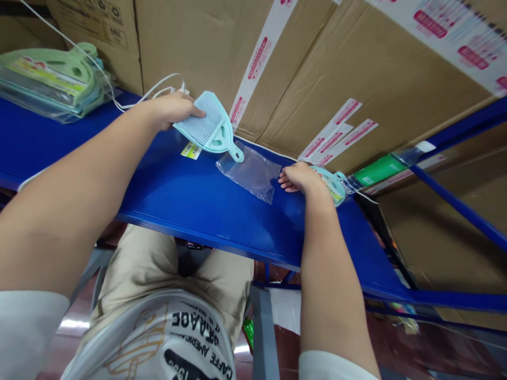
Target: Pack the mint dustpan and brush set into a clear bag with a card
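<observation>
My left hand grips a small light-blue dustpan-and-brush set by its wide end, thumb lying on the pale bristles. The set's looped handle points right and toward me, over one end of a clear plastic bag that lies flat on the blue shelf. A yellow-green label shows just below the set. Beyond the bag's right end is my right hand, fingers loosely extended and holding nothing visible. Partly hidden behind that hand lies another light-blue dustpan set with a label.
Several bagged green and blue dustpan sets lie at the far left. Large taped cardboard boxes line the back. A white cable runs across the left. At the right, a green-labelled bottle lies near the blue metal frame.
</observation>
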Available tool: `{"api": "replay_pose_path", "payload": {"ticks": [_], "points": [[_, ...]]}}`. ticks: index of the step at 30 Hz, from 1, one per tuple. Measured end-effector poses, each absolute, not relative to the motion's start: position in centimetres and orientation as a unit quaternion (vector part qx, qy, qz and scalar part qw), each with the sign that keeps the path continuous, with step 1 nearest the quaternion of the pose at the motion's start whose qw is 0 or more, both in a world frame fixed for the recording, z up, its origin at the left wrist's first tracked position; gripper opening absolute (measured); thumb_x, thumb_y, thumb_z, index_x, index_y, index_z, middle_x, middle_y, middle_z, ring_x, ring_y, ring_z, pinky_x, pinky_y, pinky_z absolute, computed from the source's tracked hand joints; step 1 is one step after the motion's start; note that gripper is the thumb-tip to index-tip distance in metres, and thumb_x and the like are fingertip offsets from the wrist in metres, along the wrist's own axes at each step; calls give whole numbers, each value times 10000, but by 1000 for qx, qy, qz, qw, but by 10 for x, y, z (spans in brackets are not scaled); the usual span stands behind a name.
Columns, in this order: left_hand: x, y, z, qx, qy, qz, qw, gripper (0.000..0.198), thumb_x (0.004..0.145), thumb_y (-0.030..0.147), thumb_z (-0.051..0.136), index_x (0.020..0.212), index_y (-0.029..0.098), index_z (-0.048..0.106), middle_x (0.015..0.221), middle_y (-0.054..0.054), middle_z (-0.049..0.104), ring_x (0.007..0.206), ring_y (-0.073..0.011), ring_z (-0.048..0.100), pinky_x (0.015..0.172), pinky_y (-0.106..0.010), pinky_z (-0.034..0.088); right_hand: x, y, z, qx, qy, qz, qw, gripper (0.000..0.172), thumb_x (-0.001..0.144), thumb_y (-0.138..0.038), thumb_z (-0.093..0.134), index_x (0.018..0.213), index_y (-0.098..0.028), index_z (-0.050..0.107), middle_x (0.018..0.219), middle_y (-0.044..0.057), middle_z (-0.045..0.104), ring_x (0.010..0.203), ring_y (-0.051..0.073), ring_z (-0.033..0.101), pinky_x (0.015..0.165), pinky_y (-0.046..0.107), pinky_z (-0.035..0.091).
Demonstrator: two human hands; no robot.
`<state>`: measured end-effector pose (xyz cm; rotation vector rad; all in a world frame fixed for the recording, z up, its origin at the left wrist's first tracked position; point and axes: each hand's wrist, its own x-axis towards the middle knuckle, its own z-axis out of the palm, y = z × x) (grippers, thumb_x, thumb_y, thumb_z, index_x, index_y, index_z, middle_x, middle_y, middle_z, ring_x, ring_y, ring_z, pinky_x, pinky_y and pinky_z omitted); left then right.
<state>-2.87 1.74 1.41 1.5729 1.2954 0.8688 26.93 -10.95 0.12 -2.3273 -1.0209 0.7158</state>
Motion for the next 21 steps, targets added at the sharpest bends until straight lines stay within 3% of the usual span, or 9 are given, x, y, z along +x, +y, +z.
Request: {"api": "replay_pose_path", "payload": {"ticks": [4, 10, 16, 21], "points": [[-13, 2, 16, 624, 498, 342, 496, 123, 857, 162, 761, 829, 198, 646, 722, 19, 694, 925, -198, 633, 968, -408, 506, 263, -111, 5, -847, -352, 292, 271, 277, 888, 47, 547, 787, -181, 666, 485, -7, 593, 410, 128, 596, 418, 209, 547], [3, -1, 2, 629, 441, 336, 545, 69, 861, 102, 703, 869, 168, 687, 855, -45, 765, 896, -204, 695, 933, -402, 556, 259, -112, 6, -830, -341, 325, 298, 284, 878, 72, 537, 802, -162, 680, 512, 14, 621, 435, 135, 616, 458, 223, 585], [19, -9, -3, 650, 452, 310, 526, 196, 868, 136, 686, 1049, 163, 759, 952, -89, 809, 1038, -275, 783, 906, -383, 598, 252, -114, 8, -814, -329, 361, 316, 267, 937, 44, 501, 852, -159, 652, 518, 10, 623, 432, 123, 610, 437, 186, 541], [32, -29, -5, 596, 467, 351, 551, 232, 890, 142, 666, 1079, 168, 799, 997, -116, 830, 1092, -299, 800, 953, -375, 608, 251, -114, 7, -809, -333, 362, 321, 277, 972, 7, 488, 795, -161, 620, 551, 38, 647, 465, 141, 634, 544, 233, 596]]}}
